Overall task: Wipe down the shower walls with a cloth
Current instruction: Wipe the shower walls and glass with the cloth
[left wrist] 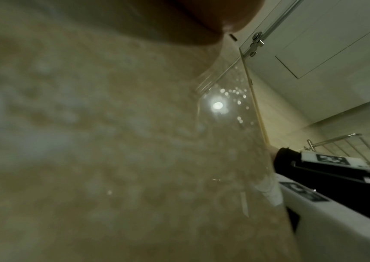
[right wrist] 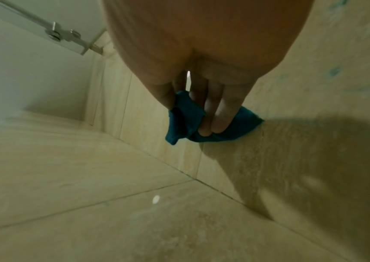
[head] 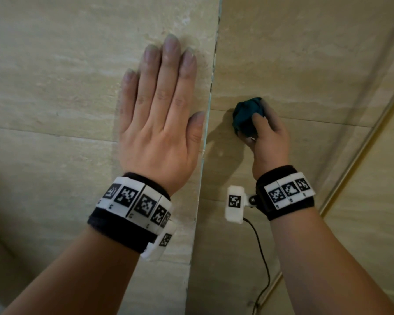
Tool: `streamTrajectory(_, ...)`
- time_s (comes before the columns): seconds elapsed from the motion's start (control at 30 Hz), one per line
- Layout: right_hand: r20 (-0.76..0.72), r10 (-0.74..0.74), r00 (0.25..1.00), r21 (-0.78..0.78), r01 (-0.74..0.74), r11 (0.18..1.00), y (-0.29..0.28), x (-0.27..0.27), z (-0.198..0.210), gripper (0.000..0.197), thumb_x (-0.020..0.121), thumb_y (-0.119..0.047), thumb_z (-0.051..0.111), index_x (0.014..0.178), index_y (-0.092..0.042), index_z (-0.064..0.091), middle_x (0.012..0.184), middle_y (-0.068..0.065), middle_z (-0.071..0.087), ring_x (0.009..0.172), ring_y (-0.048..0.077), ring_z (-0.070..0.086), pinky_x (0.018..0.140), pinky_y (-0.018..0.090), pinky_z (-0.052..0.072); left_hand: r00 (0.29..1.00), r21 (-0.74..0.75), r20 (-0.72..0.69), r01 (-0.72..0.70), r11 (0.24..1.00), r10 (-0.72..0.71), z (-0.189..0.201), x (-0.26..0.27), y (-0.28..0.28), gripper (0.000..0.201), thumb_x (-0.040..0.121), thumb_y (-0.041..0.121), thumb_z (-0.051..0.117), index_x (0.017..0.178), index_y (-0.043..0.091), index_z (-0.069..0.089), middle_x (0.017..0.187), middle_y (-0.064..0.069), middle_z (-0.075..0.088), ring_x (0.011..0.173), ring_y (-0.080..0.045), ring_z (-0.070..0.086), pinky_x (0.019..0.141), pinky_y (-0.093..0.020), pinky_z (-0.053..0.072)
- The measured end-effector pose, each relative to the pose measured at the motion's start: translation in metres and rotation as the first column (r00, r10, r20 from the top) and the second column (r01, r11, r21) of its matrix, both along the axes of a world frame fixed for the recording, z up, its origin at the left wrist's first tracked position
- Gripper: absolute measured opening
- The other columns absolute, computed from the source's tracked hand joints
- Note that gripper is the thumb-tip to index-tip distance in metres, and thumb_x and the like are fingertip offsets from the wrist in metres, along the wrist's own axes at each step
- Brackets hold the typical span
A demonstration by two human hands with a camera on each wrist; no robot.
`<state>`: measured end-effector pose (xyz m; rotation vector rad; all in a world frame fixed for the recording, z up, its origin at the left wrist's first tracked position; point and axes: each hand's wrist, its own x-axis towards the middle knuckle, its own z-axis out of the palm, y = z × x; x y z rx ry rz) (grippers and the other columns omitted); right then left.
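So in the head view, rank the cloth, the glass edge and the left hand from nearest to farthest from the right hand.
1. Cloth: in the right hand.
2. Glass edge: just left of the cloth.
3. Left hand: beyond the edge, flat on the glass.

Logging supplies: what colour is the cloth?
Dark teal; the cloth shows best in the right wrist view.

Head view faces tiled wall [head: 55,64] close; wrist views graze it.
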<state>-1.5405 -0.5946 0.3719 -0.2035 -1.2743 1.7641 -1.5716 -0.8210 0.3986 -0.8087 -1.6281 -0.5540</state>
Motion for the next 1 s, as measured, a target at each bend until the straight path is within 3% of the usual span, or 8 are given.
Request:
streamTrajectory(0.13, 0.102, -0.127, 0.987, 0.143, 0.111, 0.983, -0.002, -0.003, -0.005, 0.043, 0.099, -0.012, 0.065, 0.139, -0.028, 0.062, 0.124, 0.004, 0.070, 0.109, 0.015, 0.070, 0.091, 0.042, 0.061, 1.000, 0.003, 0.000, -0.006, 1.000, 0.006, -0.001, 0.000, 0.000, 0.060, 0.110, 0.033, 0.032, 0.161, 0.002, 0.029, 0.166, -0.023, 0.029, 0.156, -0.039, 0.025, 0.129, -0.050, 0.013)
streamTrajectory(0.27, 0.230, -0.476, 0.849, 0.519, 0.307, 0.798, 0.002, -0.011, -0.008, 0.041, 0.096, -0.021, 0.069, 0.135, -0.031, 0.062, 0.115, 0.002, 0.070, 0.099, 0.014, 0.069, 0.086, 0.035, 0.062, 1.000, -0.001, 0.004, -0.003, 1.000, 0.003, -0.001, 0.000, -0.001, 0.060, 0.110, 0.034, 0.032, 0.161, 0.002, 0.029, 0.166, -0.023, 0.029, 0.156, -0.039, 0.025, 0.129, -0.050, 0.014)
streamTrajectory(0.37, 0.241, -0.571, 0.785, 0.605, 0.339, 0.720, 0.005, -0.015, -0.005, 0.040, 0.091, -0.019, 0.070, 0.129, -0.031, 0.062, 0.107, -0.001, 0.070, 0.094, 0.016, 0.068, 0.083, 0.034, 0.061, 1.000, -0.003, 0.004, 0.004, 1.000, -0.004, -0.002, -0.001, -0.001, 0.059, 0.110, 0.033, 0.034, 0.161, 0.002, 0.030, 0.166, -0.022, 0.029, 0.156, -0.039, 0.025, 0.129, -0.052, 0.016)
streamTrajectory(0.5, 0.252, -0.445, 0.859, 0.417, 0.318, 0.851, 0.003, -0.022, 0.003, 0.047, 0.084, -0.001, 0.068, 0.122, -0.028, 0.059, 0.094, -0.003, 0.063, 0.079, 0.012, 0.065, 0.074, 0.037, 0.063, 1.000, 0.000, 0.001, 0.011, 1.000, -0.011, -0.001, -0.001, -0.002, 0.060, 0.109, 0.032, 0.037, 0.160, 0.002, 0.031, 0.166, -0.023, 0.030, 0.155, -0.039, 0.026, 0.129, -0.053, 0.017)
streamTrajectory(0.6, 0.176, -0.123, 0.977, -0.013, 0.127, 0.992, -0.003, -0.022, 0.008, 0.044, 0.088, 0.006, 0.058, 0.119, -0.026, 0.054, 0.114, 0.013, 0.064, 0.086, 0.031, 0.075, 0.064, 0.039, 0.061, 1.000, -0.003, 0.007, 0.014, 1.000, -0.014, -0.002, -0.001, -0.003, 0.059, 0.109, 0.032, 0.037, 0.160, 0.002, 0.031, 0.166, -0.022, 0.030, 0.156, -0.038, 0.026, 0.129, -0.051, 0.016)
streamTrajectory(0.67, 0.049, 0.034, 0.998, -0.183, -0.024, 0.983, -0.007, -0.019, 0.010, 0.037, 0.092, 0.004, 0.051, 0.120, -0.019, 0.048, 0.110, 0.020, 0.062, 0.088, 0.039, 0.075, 0.072, 0.047, 0.063, 1.000, -0.005, 0.005, 0.015, 1.000, -0.015, -0.002, -0.001, -0.003, 0.059, 0.109, 0.032, 0.038, 0.160, 0.003, 0.031, 0.166, -0.021, 0.030, 0.156, -0.038, 0.026, 0.129, -0.052, 0.017)
streamTrajectory(0.83, 0.043, 0.092, 0.995, -0.129, -0.086, 0.988, -0.009, -0.014, 0.013, 0.010, 0.097, -0.012, 0.062, 0.106, -0.013, 0.058, 0.096, 0.023, 0.071, 0.102, 0.043, 0.072, 0.090, 0.052, 0.061, 1.000, -0.005, 0.000, 0.015, 1.000, -0.015, -0.003, -0.001, -0.003, 0.059, 0.109, 0.032, 0.038, 0.160, 0.003, 0.032, 0.166, -0.021, 0.031, 0.156, -0.038, 0.027, 0.128, -0.053, 0.019)
streamTrajectory(1.0, 0.174, 0.044, 0.984, 0.035, -0.050, 0.998, -0.008, -0.016, 0.023, 0.019, 0.093, -0.029, 0.074, 0.107, -0.016, 0.077, 0.094, 0.017, 0.075, 0.096, 0.032, 0.075, 0.092, 0.047, 0.061, 1.000, -0.001, -0.002, 0.015, 1.000, -0.015, -0.003, -0.002, -0.003, 0.059, 0.109, 0.032, 0.039, 0.160, 0.003, 0.032, 0.166, -0.021, 0.031, 0.156, -0.037, 0.027, 0.128, -0.053, 0.019)
